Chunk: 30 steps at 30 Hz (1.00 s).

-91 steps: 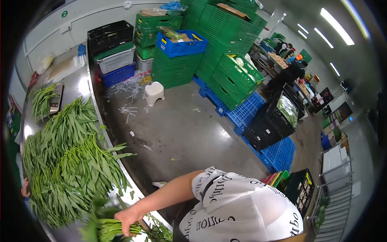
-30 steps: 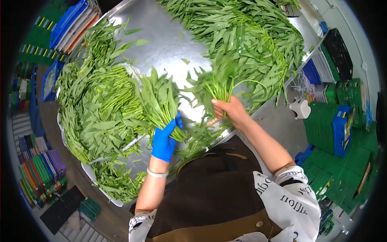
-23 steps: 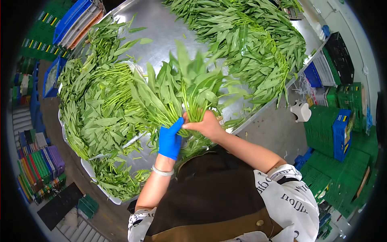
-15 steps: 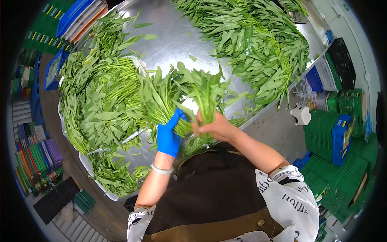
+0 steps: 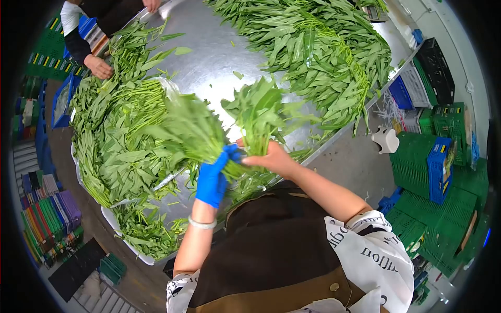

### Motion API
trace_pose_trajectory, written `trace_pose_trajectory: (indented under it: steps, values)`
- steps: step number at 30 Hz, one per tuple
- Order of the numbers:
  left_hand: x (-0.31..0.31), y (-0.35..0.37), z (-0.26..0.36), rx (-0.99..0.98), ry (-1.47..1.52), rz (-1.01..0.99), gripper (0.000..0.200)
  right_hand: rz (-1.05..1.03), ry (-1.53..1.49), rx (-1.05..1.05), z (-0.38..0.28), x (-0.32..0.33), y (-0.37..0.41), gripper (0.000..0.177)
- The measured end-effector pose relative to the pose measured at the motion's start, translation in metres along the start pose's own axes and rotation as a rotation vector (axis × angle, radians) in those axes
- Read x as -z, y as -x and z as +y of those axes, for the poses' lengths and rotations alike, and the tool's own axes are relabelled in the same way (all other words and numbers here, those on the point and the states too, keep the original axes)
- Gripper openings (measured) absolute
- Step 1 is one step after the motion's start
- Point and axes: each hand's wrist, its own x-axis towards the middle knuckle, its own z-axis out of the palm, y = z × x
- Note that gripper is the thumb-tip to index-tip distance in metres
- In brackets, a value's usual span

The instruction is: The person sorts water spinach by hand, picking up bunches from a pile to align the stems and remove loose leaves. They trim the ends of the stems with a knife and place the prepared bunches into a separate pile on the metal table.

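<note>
Leafy green stems fill both hands above the near edge of the metal table (image 5: 209,68). My left hand (image 5: 213,180), in a blue glove, is closed round the stems of one bunch (image 5: 190,128), whose leaves fan up and left, blurred. Bare, my right hand (image 5: 274,159) grips a second bunch (image 5: 258,107) with its leaves upward. The two hands are close together at the stem ends. To the left lies a large heap of greens (image 5: 125,141), partly in a clear plastic bag. Loose leaves lie below it in a white tray (image 5: 112,221).
A long pile of greens (image 5: 323,62) covers the table's far right. At the upper left a co-worker's hand (image 5: 99,67) touches the heap, the other hand (image 5: 152,5) beside the table edge. Green crates (image 5: 417,167) and a white stool (image 5: 386,141) stand right.
A co-worker has come into view at the upper left. The bunch in my left hand has swung left and tilted. My right hand still holds its bunch. The whole view has shifted slightly.
</note>
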Motion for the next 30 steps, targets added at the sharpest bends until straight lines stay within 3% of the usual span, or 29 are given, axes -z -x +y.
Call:
trace_pose_trajectory:
  steps: [1,2,4,5,8,9,13,20,24,28,30]
  values:
    - [-0.003,-0.002,-0.009,0.087,0.037,-0.010,0.036,-0.074,0.200,-0.084,0.003,-0.001,-0.002,0.058]
    - [-0.005,-0.003,-0.017,0.175,0.074,-0.021,0.037,-0.052,0.340,0.030,0.015,-0.002,-0.003,0.059]
    - [-0.008,-0.006,-0.032,0.160,-0.048,0.008,0.037,0.000,0.618,0.261,0.033,-0.007,-0.005,0.062]
    - [-0.009,-0.008,-0.036,0.152,-0.107,0.021,0.037,-0.037,0.529,0.206,0.032,-0.002,-0.001,0.059]
    - [-0.006,-0.006,-0.032,0.191,0.018,0.016,0.038,-0.033,0.065,-0.234,0.028,0.011,0.009,0.056]
    - [-0.007,-0.005,-0.026,0.213,0.048,-0.027,0.038,0.071,0.084,-0.209,0.030,0.012,0.013,0.043]
    - [-0.001,-0.010,-0.030,0.160,-0.042,-0.035,0.041,0.392,-0.280,-0.026,0.022,0.018,0.017,0.025]
    - [-0.023,-0.006,-0.040,0.021,-0.229,-0.031,0.040,0.431,0.276,0.060,0.019,0.006,-0.009,0.014]
    - [-0.022,-0.001,-0.040,0.033,-0.233,0.026,0.039,0.453,0.097,0.075,0.024,0.009,-0.008,0.011]
    - [-0.023,-0.004,-0.033,0.096,-0.064,-0.015,0.042,0.304,-0.205,0.009,0.017,0.014,0.006,0.011]
    - [-0.020,-0.006,-0.034,0.128,-0.016,-0.051,0.043,0.249,-0.206,0.029,0.014,0.014,0.008,0.011]
